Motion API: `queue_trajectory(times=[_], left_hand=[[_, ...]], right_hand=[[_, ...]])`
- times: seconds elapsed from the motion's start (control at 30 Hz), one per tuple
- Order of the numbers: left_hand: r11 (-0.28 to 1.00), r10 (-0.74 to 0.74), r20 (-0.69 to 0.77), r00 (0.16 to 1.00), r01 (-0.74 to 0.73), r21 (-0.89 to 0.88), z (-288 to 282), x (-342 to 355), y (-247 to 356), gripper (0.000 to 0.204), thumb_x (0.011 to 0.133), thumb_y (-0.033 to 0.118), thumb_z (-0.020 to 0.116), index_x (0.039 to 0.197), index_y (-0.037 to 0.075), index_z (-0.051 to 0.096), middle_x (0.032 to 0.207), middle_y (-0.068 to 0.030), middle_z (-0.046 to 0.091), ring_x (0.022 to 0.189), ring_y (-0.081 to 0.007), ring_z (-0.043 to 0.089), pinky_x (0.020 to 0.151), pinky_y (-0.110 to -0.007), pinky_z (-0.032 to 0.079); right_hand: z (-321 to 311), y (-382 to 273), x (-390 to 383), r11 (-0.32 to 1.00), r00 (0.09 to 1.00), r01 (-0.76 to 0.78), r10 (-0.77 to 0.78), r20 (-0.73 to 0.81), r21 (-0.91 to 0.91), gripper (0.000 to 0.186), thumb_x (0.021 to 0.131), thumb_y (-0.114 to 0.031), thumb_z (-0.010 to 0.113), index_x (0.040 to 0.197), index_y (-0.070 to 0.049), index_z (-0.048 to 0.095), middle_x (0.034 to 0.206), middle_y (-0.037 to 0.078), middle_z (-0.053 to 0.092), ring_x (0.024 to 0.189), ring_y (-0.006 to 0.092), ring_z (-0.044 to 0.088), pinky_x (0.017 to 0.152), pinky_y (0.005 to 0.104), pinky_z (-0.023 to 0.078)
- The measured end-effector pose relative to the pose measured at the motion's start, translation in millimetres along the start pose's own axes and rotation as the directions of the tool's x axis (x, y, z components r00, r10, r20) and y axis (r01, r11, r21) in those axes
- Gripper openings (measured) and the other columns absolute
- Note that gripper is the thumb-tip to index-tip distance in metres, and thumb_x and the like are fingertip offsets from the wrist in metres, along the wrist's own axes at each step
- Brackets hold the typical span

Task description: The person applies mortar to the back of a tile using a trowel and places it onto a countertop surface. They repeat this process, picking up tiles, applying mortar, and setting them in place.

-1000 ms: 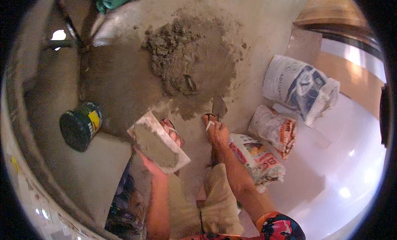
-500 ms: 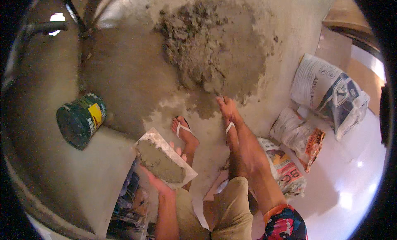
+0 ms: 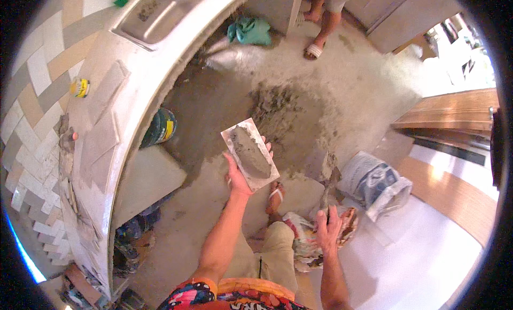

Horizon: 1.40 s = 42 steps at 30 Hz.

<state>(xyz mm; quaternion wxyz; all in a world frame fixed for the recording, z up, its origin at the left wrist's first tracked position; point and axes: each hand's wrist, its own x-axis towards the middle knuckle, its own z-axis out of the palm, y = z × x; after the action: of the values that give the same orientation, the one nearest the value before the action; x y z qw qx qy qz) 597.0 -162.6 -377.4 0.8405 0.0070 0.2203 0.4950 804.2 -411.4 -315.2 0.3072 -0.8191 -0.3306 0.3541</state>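
A pale rectangular tile [image 3: 257, 184] is held up, slanted, above the floor in the middle of the scene, with an elongated mound of wet grey mortar [image 3: 251, 154] along its upper face and bare margins around it. The left hand [image 3: 239, 180] grips it from beneath and the near left side, thumb along the left edge and fingertips curling up past the right edge, so the grip is closed around the tile. To the right and nearer, the right hand [image 3: 328, 228] is wrapped around the handle of what seems to be a trowel [image 3: 324, 173], its blade pointing to the far side and so smeared with mortar that its outline is hard to make out. Beyond the tile, a spread heap of mortar [image 3: 280, 109] lies on the floor [image 3: 368, 85]. Just beside the trowel, on the right, lies a white and blue sack [image 3: 368, 176]; a crumpled sack [image 3: 304, 232] lies nearer, to the left of the right hand. To the left, a dark green bucket [image 3: 162, 129] stands partly behind the edge of a counter [image 3: 136, 91], which bears flat tiles [image 3: 101, 138], a small yellow tub [image 3: 80, 87] and, farther off, a metal sink [image 3: 120, 29]. On the far side are a teal bag [image 3: 250, 31] and another person's sandalled foot [image 3: 314, 52].
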Motion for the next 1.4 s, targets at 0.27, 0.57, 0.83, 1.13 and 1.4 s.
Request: queue_trajectory(times=[0.27,0.57,0.83,1.13,1.4], left_hand=[[0.989,0.148,0.001,0.989,-0.148,0.01,156,-38,-10,0.1,0.094,0.085,0.036,0.164,0.013,0.033,0.16,-0.0138,0.047,0.142,-0.0373,0.05,0.119,-0.054,0.041],[0.967,0.086,0.204,0.975,-0.033,-0.251,203,-62,5,0.092,0.097,0.082,0.035,0.157,0.012,0.045,0.148,-0.0138,0.058,0.13,-0.0368,0.059,0.11,-0.055,0.048],[0.964,-0.018,0.281,0.96,0.091,-0.249,225,-113,40,0.088,0.102,0.075,0.034,0.158,0.007,0.043,0.15,-0.0174,0.056,0.131,-0.0379,0.059,0.112,-0.055,0.047],[0.975,-0.038,0.491,0.871,0.14,-0.172,207,-172,75,0.074,0.108,0.062,0.035,0.161,0.01,0.04,0.152,-0.0208,0.054,0.134,-0.0384,0.058,0.114,-0.057,0.046],[0.951,-0.042,0.424,0.905,0.166,-0.262,175,-199,54,0.064,0.109,0.056,0.043,0.154,0.012,0.052,0.148,-0.0125,0.062,0.127,-0.0318,0.065,0.112,-0.05,0.049]], right_hand=[[-9,-220,-49,0.871,0.875,0.438,-0.47,-0.119,-0.223,0.044,0.094,-0.019,0.075,0.129,0.005,0.062,0.095,0.022,0.07,0.077,0.0371,0.069,0.071,0.0446,0.056],[-65,-276,-107,0.837,0.854,0.484,-0.515,-0.069,-0.256,0.051,0.091,-0.018,0.078,0.134,0.004,0.063,0.086,0.02,0.071,0.075,0.0329,0.072,0.069,0.0405,0.056],[-153,-294,-126,0.882,0.886,0.462,-0.464,0.007,-0.094,0.034,0.095,-0.02,0.074,0.121,0.002,0.069,0.089,0.02,0.072,0.08,0.0353,0.072,0.07,0.0409,0.055],[-176,-285,-81,0.628,0.683,0.707,-0.725,0.084,-0.324,0.029,0.098,-0.02,0.07,0.12,-0.001,0.069,0.101,0.023,0.074,0.091,0.0458,0.07,0.08,0.0488,0.055],[-142,-233,-61,0.88,0.883,0.465,-0.455,0.114,-0.092,0.032,0.1,-0.023,0.068,0.115,0.005,0.067,0.091,0.017,0.071,0.081,0.0269,0.067,0.076,0.0401,0.054]])
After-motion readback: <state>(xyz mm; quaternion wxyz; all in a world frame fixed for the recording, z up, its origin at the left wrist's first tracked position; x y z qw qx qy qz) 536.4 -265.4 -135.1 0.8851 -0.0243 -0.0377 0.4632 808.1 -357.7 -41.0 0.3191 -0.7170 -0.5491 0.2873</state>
